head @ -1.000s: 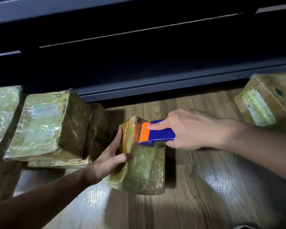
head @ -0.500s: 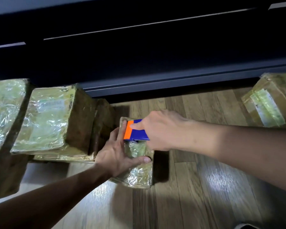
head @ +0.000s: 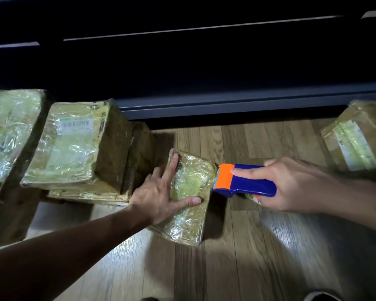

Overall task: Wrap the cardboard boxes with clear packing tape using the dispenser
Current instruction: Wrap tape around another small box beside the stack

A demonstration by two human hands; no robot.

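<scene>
A small cardboard box (head: 189,216) covered in shiny clear tape lies on the wooden floor in the middle. My left hand (head: 161,192) presses flat on its top, fingers spread and straight. My right hand (head: 291,187) grips a blue tape dispenser (head: 248,183) with an orange toothed blade end. The blade sits at the box's right edge. A little of the tape roll shows under the dispenser.
Several taped boxes (head: 74,144) are stacked at the left, touching the small box's left side. Another taped box (head: 360,135) lies at the far right. Dark furniture (head: 204,72) runs along the back. Wooden floor (head: 258,257) lies in front.
The dispenser has moved right, from over the box's top to its right edge. The box now lies flatter, and my left hand has shifted onto its top.
</scene>
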